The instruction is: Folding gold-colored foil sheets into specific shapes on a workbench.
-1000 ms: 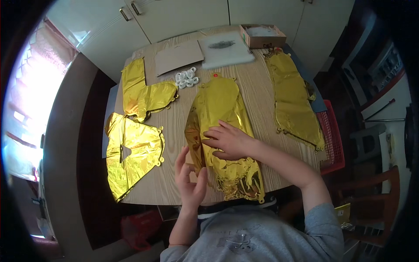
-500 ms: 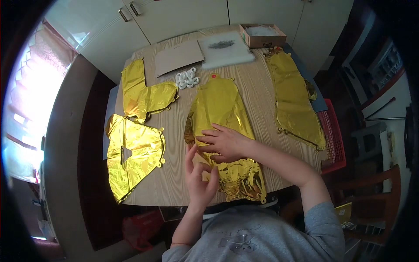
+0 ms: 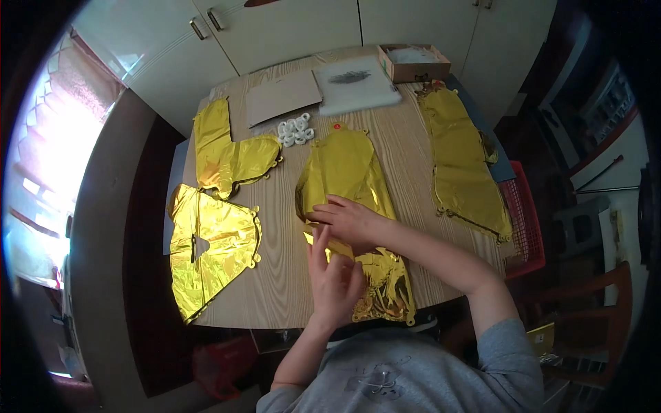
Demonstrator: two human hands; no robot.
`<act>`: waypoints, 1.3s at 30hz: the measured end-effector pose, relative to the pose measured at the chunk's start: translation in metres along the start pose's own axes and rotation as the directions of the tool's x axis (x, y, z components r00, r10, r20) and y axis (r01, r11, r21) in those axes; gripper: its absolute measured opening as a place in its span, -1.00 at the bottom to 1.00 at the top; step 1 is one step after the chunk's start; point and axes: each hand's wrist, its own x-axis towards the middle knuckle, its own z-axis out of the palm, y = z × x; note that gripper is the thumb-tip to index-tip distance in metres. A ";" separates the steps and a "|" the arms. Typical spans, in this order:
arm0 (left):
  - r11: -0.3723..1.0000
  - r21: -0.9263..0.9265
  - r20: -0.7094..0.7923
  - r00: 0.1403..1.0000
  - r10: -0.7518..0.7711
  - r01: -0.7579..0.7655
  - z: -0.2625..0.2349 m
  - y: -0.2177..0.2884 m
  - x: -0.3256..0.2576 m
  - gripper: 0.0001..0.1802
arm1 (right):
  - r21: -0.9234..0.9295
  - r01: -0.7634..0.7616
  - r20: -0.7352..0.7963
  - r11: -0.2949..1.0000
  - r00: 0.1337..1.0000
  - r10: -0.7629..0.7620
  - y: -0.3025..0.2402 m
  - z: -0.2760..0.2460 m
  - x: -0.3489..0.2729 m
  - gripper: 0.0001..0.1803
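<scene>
A flat, deflated gold foil balloon [image 3: 348, 172] lies lengthways on the wooden table [image 3: 282, 275] in front of me. My right hand [image 3: 351, 219] presses down on its middle, fingers spread toward the left edge. My left hand [image 3: 335, 279] rests on the balloon's crumpled near part, fingers raised and touching the foil just below my right hand. Neither hand lifts the balloon off the table.
Other gold foil balloons lie at the left back [image 3: 227, 155], the left front [image 3: 206, 248] and along the right edge [image 3: 465, 168]. At the back are a brown card sheet [image 3: 282, 96], a white packet [image 3: 354, 84], a small open cardboard box [image 3: 413, 63] and a cluster of white rings [image 3: 295, 129]. A red crate [image 3: 525, 220] stands to the right.
My left hand has moved up from the table's near edge onto the balloon, close under my right hand. My right hand has stayed on the foil.
</scene>
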 end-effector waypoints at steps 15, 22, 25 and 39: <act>0.611 -0.633 0.004 0.791 -0.612 0.476 -0.043 -0.031 -0.049 -0.44 | 0.122 0.016 0.028 0.992 0.999 -0.020 -0.006 0.006 0.005 -0.31; 0.595 -0.484 -0.009 0.677 -0.736 0.641 -0.076 -0.070 -0.051 -0.73 | 0.112 0.008 0.067 0.994 0.998 -0.015 -0.007 0.002 0.005 -0.37; 0.599 -0.541 -0.014 0.706 -0.708 0.590 -0.081 -0.089 -0.059 -0.79 | 0.123 0.009 0.045 0.992 0.999 -0.015 -0.008 0.005 0.005 -0.37; 0.893 0.075 -0.224 0.880 -0.418 0.444 -0.073 -0.030 -0.028 -0.85 | 0.106 0.031 0.035 0.994 0.999 -0.035 -0.006 0.005 0.005 -0.33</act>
